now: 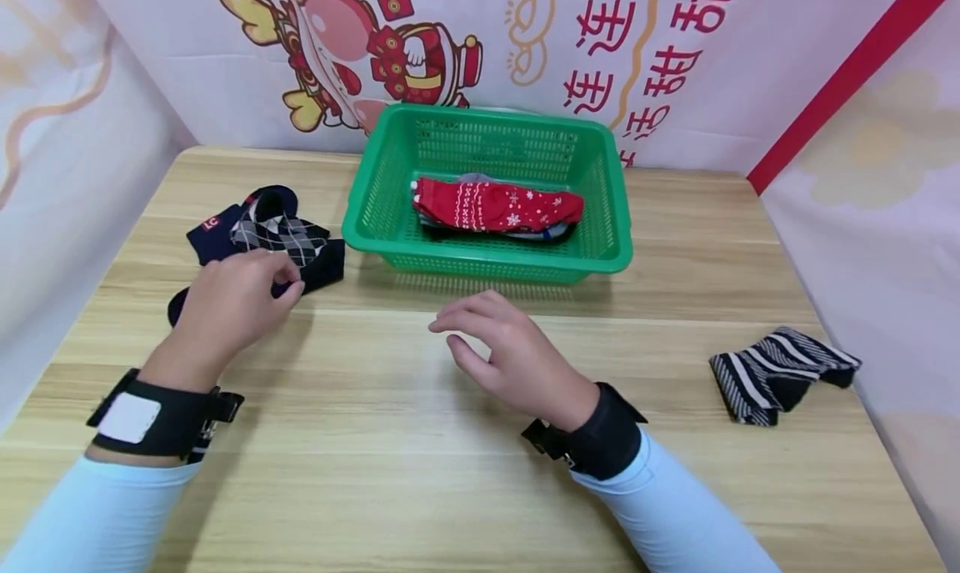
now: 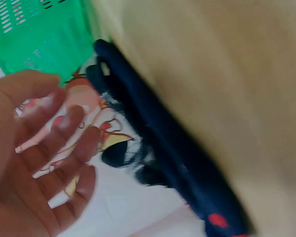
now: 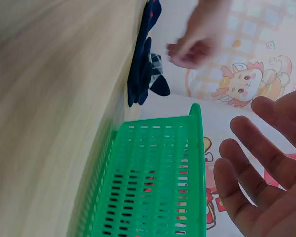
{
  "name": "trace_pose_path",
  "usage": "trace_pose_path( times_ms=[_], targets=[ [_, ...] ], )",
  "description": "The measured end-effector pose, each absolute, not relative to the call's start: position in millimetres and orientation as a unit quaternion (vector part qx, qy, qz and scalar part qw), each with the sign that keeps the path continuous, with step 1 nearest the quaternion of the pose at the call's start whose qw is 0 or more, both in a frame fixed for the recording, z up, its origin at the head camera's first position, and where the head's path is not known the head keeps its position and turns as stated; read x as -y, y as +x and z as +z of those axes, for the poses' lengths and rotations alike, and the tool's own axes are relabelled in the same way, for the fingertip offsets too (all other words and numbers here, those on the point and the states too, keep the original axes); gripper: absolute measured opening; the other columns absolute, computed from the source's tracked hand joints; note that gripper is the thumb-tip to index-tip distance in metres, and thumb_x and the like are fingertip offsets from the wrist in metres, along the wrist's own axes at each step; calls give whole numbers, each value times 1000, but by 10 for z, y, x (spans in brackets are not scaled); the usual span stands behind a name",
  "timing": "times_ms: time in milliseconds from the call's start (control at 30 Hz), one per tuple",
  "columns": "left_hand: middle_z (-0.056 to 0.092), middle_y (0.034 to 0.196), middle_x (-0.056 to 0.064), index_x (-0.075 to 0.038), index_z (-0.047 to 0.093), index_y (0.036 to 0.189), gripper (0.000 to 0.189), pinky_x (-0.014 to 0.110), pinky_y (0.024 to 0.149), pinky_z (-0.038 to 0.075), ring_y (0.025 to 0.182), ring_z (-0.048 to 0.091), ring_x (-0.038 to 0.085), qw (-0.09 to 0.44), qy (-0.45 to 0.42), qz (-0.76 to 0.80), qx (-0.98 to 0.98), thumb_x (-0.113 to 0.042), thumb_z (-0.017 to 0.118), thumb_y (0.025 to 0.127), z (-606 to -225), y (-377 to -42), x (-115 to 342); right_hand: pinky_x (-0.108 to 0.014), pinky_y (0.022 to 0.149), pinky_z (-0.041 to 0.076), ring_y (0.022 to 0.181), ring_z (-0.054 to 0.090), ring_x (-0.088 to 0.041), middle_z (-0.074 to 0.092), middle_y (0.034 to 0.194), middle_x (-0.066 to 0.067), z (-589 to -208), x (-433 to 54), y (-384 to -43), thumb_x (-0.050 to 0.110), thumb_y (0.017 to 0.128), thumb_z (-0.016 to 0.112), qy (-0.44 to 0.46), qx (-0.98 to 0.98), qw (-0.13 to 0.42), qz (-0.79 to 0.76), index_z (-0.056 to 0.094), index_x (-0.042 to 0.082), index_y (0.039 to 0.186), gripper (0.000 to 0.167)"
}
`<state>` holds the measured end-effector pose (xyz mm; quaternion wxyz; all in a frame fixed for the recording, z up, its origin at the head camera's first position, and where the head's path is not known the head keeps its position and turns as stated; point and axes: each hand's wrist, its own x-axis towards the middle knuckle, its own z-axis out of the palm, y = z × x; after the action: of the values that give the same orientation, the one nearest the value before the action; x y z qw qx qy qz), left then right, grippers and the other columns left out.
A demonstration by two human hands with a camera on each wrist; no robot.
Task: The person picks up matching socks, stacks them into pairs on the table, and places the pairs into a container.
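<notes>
My left hand (image 1: 234, 299) hovers over the near side of a small pile of socks at the left of the table. In the left wrist view its fingers are loosely bent, with nothing between them. The pile has navy socks (image 1: 212, 236) and a grey-and-black argyle sock (image 1: 273, 234); the hand hides part of it from the head camera. My right hand (image 1: 513, 352) is held above the table in front of the green basket (image 1: 480, 261), its relaxed fingers pointing left and holding nothing. Inside the basket, a red sock with white snowflakes (image 1: 498, 206) lies on top of darker socks.
A black-and-white striped sock (image 1: 783, 373) lies folded near the table's right edge. The wooden table (image 1: 375, 456) meets a white printed cloth (image 1: 495, 22) behind the basket, and more cloth hangs along both sides.
</notes>
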<state>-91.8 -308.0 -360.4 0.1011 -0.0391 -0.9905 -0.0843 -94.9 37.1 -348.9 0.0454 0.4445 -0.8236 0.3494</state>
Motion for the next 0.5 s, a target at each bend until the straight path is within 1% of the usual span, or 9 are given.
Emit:
trace_pose_path(
  times_ms=[167,267,367,500],
  targets=[
    [72,96,19,-4,71,102,25,57,68,49,85,67,40,56,-24,-57,997,-23,75,85,-3798,-915,3210,-29,100,50,115,58,-15,68,117,-1,-3498,-358,-933,11,95,65,457,822,47,337,74,13,112,19],
    [71,99,22,-3,70,106,32,59,68,50,86,67,42,29,-20,-44,998,-25,77,84,-3874,-941,3222,-28,99,50,115,58,-14,68,117,0,-3496,-381,-918,11,95,66,459,824,46,329,74,13,112,19],
    [70,99,23,-3,70,104,32,59,65,50,85,67,43,20,-16,-39,999,-26,78,83,-3881,-991,3196,-26,99,50,115,58,-12,68,118,1,-3472,-400,-888,12,94,67,460,825,39,327,74,14,112,20],
    [68,97,26,-2,70,101,29,56,56,48,80,66,43,13,-9,-42,999,-24,77,83,-3817,-1080,3150,-25,99,51,115,57,-11,67,119,2,-3393,-408,-818,14,94,68,466,819,27,334,74,15,113,21]
  ],
)
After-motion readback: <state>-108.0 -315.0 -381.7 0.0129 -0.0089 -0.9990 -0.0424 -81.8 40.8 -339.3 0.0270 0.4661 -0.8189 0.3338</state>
